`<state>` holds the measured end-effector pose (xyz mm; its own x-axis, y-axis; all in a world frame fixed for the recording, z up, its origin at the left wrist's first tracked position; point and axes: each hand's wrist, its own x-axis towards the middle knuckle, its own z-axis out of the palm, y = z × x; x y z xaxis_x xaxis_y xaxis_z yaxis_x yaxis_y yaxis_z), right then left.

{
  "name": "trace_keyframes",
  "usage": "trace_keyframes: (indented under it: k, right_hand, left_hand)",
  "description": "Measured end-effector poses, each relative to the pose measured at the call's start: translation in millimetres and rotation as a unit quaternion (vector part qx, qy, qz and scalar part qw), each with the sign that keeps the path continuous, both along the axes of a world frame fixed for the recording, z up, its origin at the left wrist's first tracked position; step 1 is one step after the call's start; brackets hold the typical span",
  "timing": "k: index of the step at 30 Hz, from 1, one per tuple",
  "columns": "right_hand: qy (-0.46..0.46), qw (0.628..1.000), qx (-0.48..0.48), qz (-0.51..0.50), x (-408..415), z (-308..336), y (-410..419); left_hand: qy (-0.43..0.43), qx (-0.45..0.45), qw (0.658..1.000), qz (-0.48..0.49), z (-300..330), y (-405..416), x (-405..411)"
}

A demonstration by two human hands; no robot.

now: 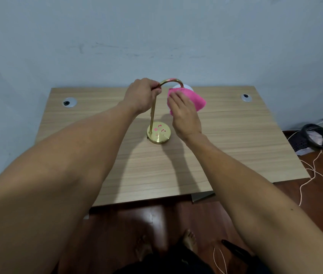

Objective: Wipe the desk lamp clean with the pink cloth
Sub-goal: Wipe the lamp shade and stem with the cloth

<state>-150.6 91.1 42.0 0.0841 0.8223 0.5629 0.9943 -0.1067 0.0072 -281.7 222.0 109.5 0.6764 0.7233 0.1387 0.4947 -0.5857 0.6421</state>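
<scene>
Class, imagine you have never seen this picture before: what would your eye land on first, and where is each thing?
The bright pink cloth stands out first, pressed by the right hand against the white shade at the back middle of the wooden desk. Next comes the shiny brass desk lamp, whose curved neck the left hand grips at the top. Its round base shows pink reflections.
</scene>
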Motion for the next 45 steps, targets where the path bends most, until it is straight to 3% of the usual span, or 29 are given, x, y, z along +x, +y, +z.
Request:
trace_keyframes:
  k: [4, 9, 14, 18, 26, 31, 36, 38, 40, 43, 45]
  right_hand:
    - [-0.066, 0.995, -0.039, 0.059, 16, -14, -27]
    - [0.016, 0.998, 0.054, 0.035, 22, -12, -29]
    - [-0.05, 0.995, -0.062, 0.054, 15, -8, -9]
    - [-0.099, 0.986, -0.101, 0.093, 29, -18, -35]
    - [-0.039, 0.994, 0.015, 0.1, 44, -13, -40]
    - [-0.121, 0.985, -0.034, 0.116, 35, -22, -32]
    - [-0.087, 0.993, -0.04, 0.066, 54, -35, -54]
    - [-0.001, 1.0, 0.001, 0.007, 63, -38, -64]
    - [0.183, 0.978, 0.058, -0.086, 60, -24, -71]
    - [0.467, 0.847, 0.137, -0.214, 51, 3, -63]
    - [0.546, 0.791, 0.176, -0.212, 35, 24, -52]
  left_hand:
    - [0.003, -0.001, 1.0, 0.002, -1, 1, 1]
    - [0.001, -0.007, 1.0, 0.004, -1, 0, 0]
    - [0.011, 0.0, 1.0, -0.002, 3, -1, -2]
    - [0.011, 0.002, 1.0, 0.0, 3, -1, -2]
    - [0.009, -0.01, 1.0, 0.004, 3, 0, -1]
    - [0.012, -0.012, 1.0, 0.002, 4, 1, -3]
    - [0.012, -0.022, 1.0, 0.011, 5, -2, -3]
    - [0.013, -0.026, 0.999, 0.015, 5, -3, -3]
    - [0.014, -0.026, 0.999, 0.016, 6, -4, -3]
    - [0.015, -0.027, 0.999, 0.02, 7, -5, -3]
    - [0.016, -0.026, 0.999, 0.021, 7, -6, -3]
